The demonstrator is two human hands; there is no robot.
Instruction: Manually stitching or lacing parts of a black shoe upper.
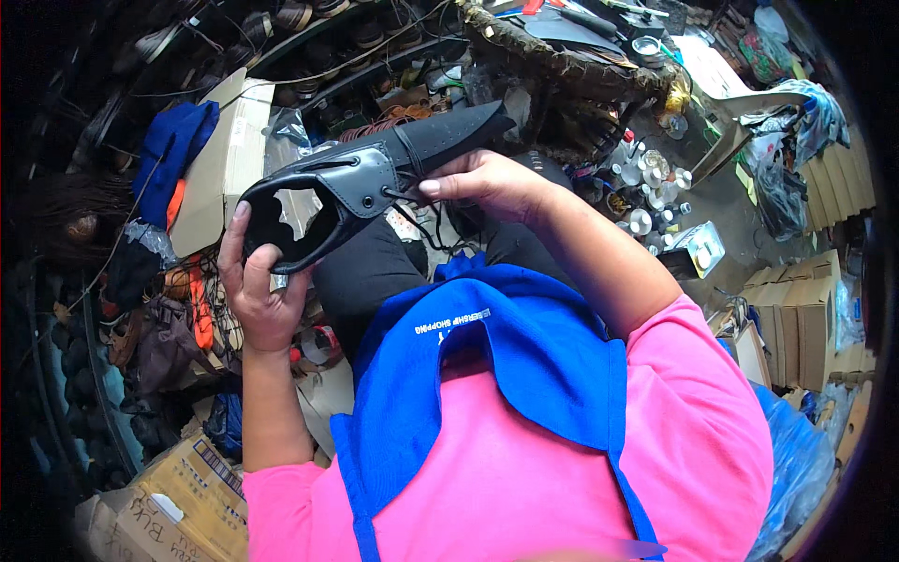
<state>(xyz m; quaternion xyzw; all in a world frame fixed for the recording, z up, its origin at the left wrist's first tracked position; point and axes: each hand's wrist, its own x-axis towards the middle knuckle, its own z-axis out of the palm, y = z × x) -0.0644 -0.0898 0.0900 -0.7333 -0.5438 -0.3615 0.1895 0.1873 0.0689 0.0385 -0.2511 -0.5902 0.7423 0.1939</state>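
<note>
Black leather makes up the shoe [361, 178], held aslant above the lap by 2 bare hands, its pointed end up and to the right, its round opening to the left. The left hand [266, 304] grasps the rim of that opening; its forearm [269, 403] rises almost straight from the pink sleeve [281, 501], with 1 finger stretched up along the outer edge and another bent at the near rim. The right hand [492, 185] grips the near side, thumb [445, 185] laid flat toward the lace [410, 155], close to an eyelet [367, 201]; the other fingers are mostly hidden. Its elbow is bent outward, and the forearm [599, 253] slopes up and to the left. Below lie black trousers [361, 276] and a blue apron [552, 365]. Bottles [646, 183] stand on the floor [744, 267] to the right; a carton [211, 192] sits left of the shoe.
</note>
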